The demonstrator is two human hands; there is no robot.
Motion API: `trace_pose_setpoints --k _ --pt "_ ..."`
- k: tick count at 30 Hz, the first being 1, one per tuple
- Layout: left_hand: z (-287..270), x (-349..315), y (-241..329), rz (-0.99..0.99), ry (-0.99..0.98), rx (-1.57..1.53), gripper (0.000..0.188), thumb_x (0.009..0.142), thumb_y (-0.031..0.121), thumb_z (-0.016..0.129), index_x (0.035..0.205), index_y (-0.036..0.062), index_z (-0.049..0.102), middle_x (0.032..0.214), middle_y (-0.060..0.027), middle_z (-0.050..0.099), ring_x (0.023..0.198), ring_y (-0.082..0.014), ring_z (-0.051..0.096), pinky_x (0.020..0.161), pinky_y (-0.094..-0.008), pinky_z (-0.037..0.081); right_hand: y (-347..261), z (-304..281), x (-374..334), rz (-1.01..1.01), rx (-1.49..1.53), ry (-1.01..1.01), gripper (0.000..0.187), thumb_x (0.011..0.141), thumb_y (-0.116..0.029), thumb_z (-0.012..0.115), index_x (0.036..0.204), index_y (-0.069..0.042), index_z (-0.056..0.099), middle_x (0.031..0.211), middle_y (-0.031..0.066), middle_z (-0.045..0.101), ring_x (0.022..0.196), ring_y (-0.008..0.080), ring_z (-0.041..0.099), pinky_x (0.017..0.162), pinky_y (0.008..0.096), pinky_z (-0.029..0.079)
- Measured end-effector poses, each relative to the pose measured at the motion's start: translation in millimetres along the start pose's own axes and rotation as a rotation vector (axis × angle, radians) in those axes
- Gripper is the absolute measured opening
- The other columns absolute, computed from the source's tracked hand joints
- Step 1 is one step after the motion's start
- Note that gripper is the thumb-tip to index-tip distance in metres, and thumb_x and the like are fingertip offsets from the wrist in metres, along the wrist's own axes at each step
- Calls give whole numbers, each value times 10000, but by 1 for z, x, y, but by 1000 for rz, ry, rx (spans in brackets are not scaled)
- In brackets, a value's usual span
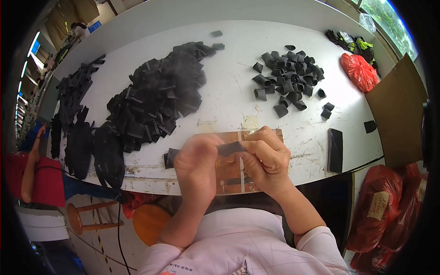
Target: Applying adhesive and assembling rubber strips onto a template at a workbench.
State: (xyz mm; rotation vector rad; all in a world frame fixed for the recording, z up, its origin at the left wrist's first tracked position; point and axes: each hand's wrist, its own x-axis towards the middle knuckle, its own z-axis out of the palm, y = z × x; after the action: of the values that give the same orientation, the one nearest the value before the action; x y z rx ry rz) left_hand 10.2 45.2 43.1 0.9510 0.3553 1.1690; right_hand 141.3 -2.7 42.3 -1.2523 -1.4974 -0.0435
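Observation:
A short black strip of fabric-like material [230, 148] is stretched between my two hands above the front of the table. My right hand [268, 158] pinches its right end between thumb and fingers. My left hand [199, 158], blurred by motion, is closed at the strip's left end; its fingertips are partly hidden. Beneath the hands lies a brown board [228, 176] with a pale line across it. Another black piece [170, 158] pokes out just left of my left hand.
Flat black pieces [156, 91] form a big heap at left, beside long black strips [75, 91]. Black rolled loops [293, 75] lie far right. A phone [335, 150], red bag [359, 72] and cardboard sheet [396, 112] stand right. Another person's arm [31, 169] shows left.

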Motion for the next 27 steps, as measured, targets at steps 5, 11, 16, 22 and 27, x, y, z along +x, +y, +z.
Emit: trace_pose_setpoints --k 5,11,16,22,27 --pt "-13 7 -3 18 -7 234 84 843 70 553 876 -7 551 859 -96 575 799 -134 504 786 -255 390 -5 -2 5 35 -61 -75 184 602 24 677 756 -10 582 626 58 501 553 187 456 467 277 365" --pt "-90 7 -13 50 259 972 147 828 51 543 958 -17 549 842 -53 580 717 -82 517 647 -213 429 19 -34 32 692 606 260 257 885 -211 500 822 18 598 629 -4 493 550 47 420 481 186 313" --pt "-120 -12 -36 -59 164 1444 400 731 136 630 1085 13 492 944 -167 542 825 -279 530 715 -352 442 6 -4 -43 948 467 -61 234 877 -187 527 805 21 607 587 6 526 550 56 467 485 193 359" --pt "-150 6 -62 -111 269 1591 187 700 70 654 848 -5 569 766 -100 545 642 -207 509 594 -316 421 -5 29 -71 946 487 -469 184 834 -113 540 764 49 592 619 90 578 554 138 535 528 276 429" --pt "-135 5 -37 -93 212 1187 95 710 33 627 755 -10 555 679 -56 561 525 -122 494 503 -256 406 0 51 -64 562 125 -470 213 819 -182 572 802 30 591 693 138 602 595 236 564 573 300 457"
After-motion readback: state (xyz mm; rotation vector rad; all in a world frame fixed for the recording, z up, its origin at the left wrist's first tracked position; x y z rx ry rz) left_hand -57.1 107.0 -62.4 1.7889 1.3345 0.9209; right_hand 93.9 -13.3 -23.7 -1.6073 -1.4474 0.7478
